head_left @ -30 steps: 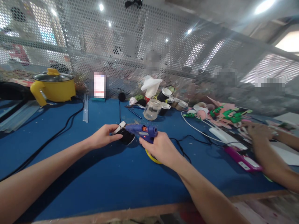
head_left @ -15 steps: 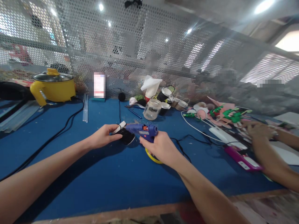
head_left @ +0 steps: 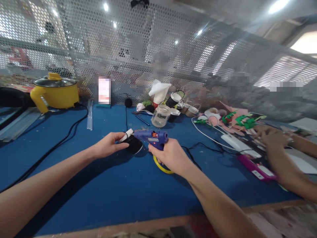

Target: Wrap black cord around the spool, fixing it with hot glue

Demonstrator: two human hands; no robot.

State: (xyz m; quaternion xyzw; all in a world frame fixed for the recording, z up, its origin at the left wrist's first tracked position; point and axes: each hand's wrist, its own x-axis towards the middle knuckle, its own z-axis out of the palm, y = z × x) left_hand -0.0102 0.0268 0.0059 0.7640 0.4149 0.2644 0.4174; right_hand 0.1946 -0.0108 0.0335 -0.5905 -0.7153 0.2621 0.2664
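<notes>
My left hand [head_left: 110, 144] is closed on a small cup wrapped in black cord [head_left: 135, 146], tilted on its side, with a white part at its upper edge. My right hand [head_left: 173, 155] grips a blue hot glue gun [head_left: 151, 135] by its handle. The gun's nozzle points left and meets the cup's upper edge; whether it touches is hard to tell. A small orange light glows on the gun. A black cord leads from the cup back to a ball of black cord [head_left: 128, 102]. Under my right hand lies a yellow ring [head_left: 162, 167].
A clear jar [head_left: 160, 117] and several small cups stand at the back middle. A yellow pot [head_left: 56, 94], glue sticks [head_left: 89, 115] and a phone [head_left: 104, 91] are on the left. At right are a purple power strip [head_left: 257, 168], paper flowers and another person's hands [head_left: 272, 137].
The gun's nozzle has drawn very slightly right of where it was at the cup's edge. My left hand and the cup stay nearly still.
</notes>
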